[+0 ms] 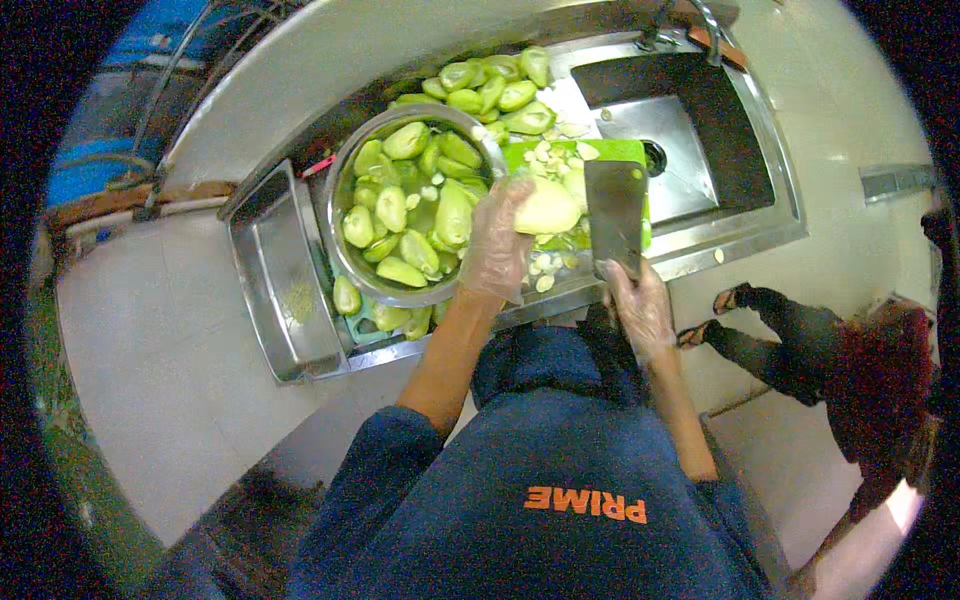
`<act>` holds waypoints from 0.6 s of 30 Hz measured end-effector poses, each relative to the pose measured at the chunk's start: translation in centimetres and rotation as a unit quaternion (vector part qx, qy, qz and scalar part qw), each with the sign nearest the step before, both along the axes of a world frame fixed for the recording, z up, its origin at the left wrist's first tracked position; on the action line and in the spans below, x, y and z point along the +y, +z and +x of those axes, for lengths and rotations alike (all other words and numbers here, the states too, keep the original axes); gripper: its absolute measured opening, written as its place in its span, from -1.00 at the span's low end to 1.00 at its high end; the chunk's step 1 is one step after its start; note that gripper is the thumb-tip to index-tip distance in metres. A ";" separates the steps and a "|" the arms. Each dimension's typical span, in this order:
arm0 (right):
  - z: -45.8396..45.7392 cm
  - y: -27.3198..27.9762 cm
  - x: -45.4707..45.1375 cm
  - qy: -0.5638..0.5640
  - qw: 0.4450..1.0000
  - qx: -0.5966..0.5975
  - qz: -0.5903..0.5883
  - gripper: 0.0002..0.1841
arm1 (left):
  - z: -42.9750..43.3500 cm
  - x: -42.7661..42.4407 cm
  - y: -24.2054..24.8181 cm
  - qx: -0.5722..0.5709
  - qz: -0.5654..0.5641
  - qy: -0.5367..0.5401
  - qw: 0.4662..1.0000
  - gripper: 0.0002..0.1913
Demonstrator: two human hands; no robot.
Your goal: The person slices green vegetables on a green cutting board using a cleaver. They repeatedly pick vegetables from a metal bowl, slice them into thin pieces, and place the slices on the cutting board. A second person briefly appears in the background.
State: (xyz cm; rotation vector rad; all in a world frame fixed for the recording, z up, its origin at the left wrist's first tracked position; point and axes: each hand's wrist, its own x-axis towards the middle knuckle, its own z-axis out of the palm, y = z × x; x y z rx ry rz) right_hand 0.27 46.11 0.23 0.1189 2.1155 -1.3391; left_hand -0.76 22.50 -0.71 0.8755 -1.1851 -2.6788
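Observation:
My left hand (496,238), in a clear plastic glove, holds a pale peeled chayote (547,207) over a green cutting board (634,150). My right hand (637,301), gloved likewise, grips the handle of a cleaver (616,202). Its broad dark blade stands just right of the chayote; whether they touch I cannot tell. Pale slices (553,166) lie scattered on the board and along the counter's front edge. Left of my left hand, a round steel bowl (352,279) holds many green chayotes (405,141) in liquid.
More chayotes (517,96) are heaped behind the board, and others (390,316) lie before the bowl. A sink basin (675,142) with a faucet (712,45) is at right, a steel tray (262,285) at left. Another person (862,360) stands on the right.

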 end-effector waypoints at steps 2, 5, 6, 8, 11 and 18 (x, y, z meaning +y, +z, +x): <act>0.8 3.2 0.1 0.043 0.990 0.128 -0.028 -0.70 | -0.4 -0.7 1.8 0.051 0.118 0.040 0.991 -0.66; 1.9 7.6 0.6 0.060 0.984 0.163 -0.044 -0.70 | -1.4 -1.1 3.6 0.147 0.203 0.001 0.968 -0.62; 2.1 8.8 0.6 0.051 0.986 0.148 -0.051 -0.69 | -1.5 -1.1 4.2 0.108 0.201 0.022 0.973 -0.51; 2.2 10.3 0.8 0.115 0.979 0.171 -0.002 -0.70 | -1.8 -0.6 5.1 0.081 0.142 0.006 0.986 -0.48; 2.9 11.3 0.8 0.159 0.964 0.210 0.042 -0.72 | -2.3 0.3 6.2 0.062 0.105 -0.016 0.992 -0.42; 3.7 11.9 0.7 0.179 0.955 0.229 0.063 -0.73 | -2.2 1.1 6.9 0.019 0.043 -0.028 0.999 -0.52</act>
